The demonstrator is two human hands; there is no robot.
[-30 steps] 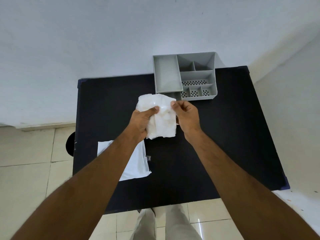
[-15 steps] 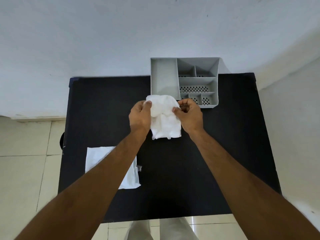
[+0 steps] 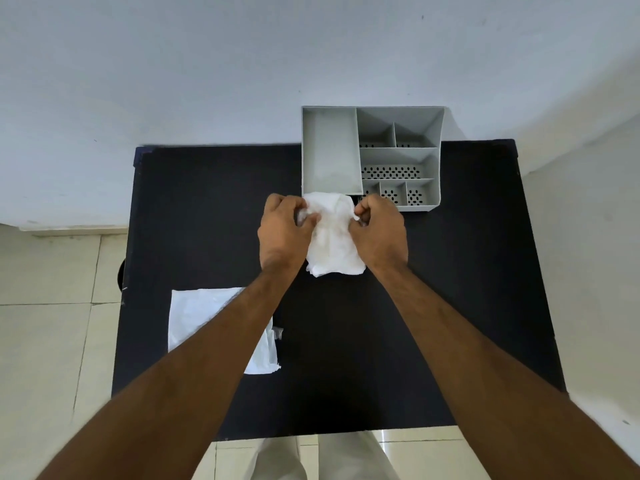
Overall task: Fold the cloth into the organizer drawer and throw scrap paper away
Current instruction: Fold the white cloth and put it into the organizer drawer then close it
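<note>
The cloth (image 3: 332,237), a white bundle folded narrow, is held between both hands above the middle of a black desk (image 3: 207,209), its far edge just in front of the near wall of a grey organizer (image 3: 440,150). Going left to right: on the near left part of the desk a flat white sheet (image 3: 204,317) lies partly under the left forearm; whether it is the scrap paper cannot be told from its look, though it is likely that. A small torn scrap (image 3: 278,332) lies just beside its right edge. The left hand (image 3: 282,233) has its fingers curled shut on the cloth's left edge. The right hand (image 3: 379,233) has its fingers closed on the right edge, thumb pinching the top corner. At the far right of the desk, the organizer has one long open compartment on its left and smaller perforated cells to the right, all bare. Compared with a second ago, the hands have drawn closer together and moved toward the organizer, and the cloth is more tightly gathered. That suggests folding is nearly finished and placing it in the long compartment comes next; the sheet still waits.
</note>
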